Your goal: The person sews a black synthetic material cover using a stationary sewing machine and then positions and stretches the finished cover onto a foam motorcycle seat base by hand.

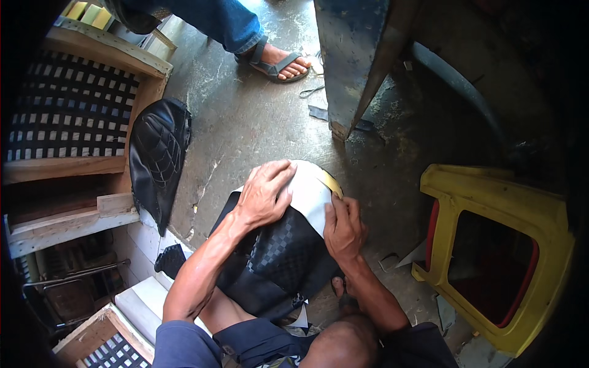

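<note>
A padded piece with a white sheet (307,190) over its rounded far end lies in front of my lap. A strip of yellow foam (330,182) shows along the sheet's right edge. Black vinyl with a checkered panel (275,248) spreads over the near part. My left hand (265,191) is closed over the sheet's upper left side, fingers bent together and thumb on top. At the sheet's right edge, just below the foam, my right hand (345,227) pinches the white material. What lies under the fingertips is hidden.
At left stand wooden frames with black webbing (73,104), and a black quilted cover (161,153) beside them. A yellow frame with red trim (497,257) stands at right. Ahead are a post (350,61) and another person's sandalled foot (279,63) on the concrete floor (245,122).
</note>
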`<state>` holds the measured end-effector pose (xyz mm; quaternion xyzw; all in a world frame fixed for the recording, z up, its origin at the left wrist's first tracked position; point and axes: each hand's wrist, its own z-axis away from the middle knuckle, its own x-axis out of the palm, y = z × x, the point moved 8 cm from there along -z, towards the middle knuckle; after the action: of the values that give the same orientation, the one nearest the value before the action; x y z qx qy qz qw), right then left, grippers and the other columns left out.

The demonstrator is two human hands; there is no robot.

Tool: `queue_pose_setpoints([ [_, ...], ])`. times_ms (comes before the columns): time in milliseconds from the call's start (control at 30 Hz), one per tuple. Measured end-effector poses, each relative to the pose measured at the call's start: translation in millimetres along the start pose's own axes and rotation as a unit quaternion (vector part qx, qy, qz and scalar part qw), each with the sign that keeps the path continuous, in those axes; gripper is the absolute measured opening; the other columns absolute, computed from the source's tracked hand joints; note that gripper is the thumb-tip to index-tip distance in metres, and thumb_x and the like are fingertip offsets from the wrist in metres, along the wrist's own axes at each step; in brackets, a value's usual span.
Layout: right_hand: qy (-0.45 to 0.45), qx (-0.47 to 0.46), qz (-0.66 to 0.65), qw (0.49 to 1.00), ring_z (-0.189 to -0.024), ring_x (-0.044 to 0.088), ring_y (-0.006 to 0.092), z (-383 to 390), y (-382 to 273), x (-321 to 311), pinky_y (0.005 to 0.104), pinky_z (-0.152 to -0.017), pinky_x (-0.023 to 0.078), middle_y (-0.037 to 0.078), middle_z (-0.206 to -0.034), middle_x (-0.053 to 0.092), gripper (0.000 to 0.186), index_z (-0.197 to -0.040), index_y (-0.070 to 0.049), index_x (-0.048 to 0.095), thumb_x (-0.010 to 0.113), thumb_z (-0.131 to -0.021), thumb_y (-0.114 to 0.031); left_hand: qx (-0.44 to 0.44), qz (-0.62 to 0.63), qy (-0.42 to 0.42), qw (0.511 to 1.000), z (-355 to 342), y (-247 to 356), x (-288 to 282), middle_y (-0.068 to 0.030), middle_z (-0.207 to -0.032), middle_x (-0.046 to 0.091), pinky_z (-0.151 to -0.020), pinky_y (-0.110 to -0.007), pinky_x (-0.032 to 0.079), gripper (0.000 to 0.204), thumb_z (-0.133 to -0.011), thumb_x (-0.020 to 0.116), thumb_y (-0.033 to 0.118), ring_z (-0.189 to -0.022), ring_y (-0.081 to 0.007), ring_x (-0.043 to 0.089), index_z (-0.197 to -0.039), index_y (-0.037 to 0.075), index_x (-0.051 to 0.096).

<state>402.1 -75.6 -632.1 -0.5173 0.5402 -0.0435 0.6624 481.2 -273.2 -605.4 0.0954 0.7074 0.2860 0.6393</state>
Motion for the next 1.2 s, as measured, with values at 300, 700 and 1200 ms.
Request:
queue_pose_setpoints([
  [300,0.038,0.01,0.016,0.999,-0.103,0.064,0.0364,8,1,10,0.0493,-0.085,0.055,0.015,-0.114,0.061,0.045,-0.136,-0.006,0.07,0.074,-0.101,-0.033,-0.015,0.028,0.05,0.998,-3,-17,4,-0.0171,-0.133,0.07,-0.1,-0.044,0.057,0.039,-0.093,0.07,0.009,-0.122,-0.0379,0.068,-0.133,0.008,0.071],
  [700,0.062,0.143,-0.074,0.985,-0.098,0.065,0.0447,-25,23,14,0.0508,-0.086,0.052,0.021,-0.107,0.065,0.021,-0.107,-0.002,0.064,0.058,-0.111,-0.021,-0.102,0.095,-0.04,0.989,-81,-40,20,-0.0196,-0.082,0.069,-0.07,-0.046,0.053,0.026,-0.091,0.081,0.029,-0.077,-0.0376,0.069,-0.094,0.004,0.075],
  [1200,-0.133,0.483,-0.587,0.636,-0.102,0.068,0.0151,26,102,104,0.0303,-0.093,0.052,0.004,-0.109,0.074,0.046,-0.118,-0.001,0.072,0.05,-0.115,-0.042,-0.136,0.074,-0.156,0.976,-85,-120,107,-0.0214,-0.072,0.072,-0.068,-0.045,0.054,0.046,-0.098,0.076,0.05,-0.061,-0.0241,0.065,-0.093,0.005,0.083],
])
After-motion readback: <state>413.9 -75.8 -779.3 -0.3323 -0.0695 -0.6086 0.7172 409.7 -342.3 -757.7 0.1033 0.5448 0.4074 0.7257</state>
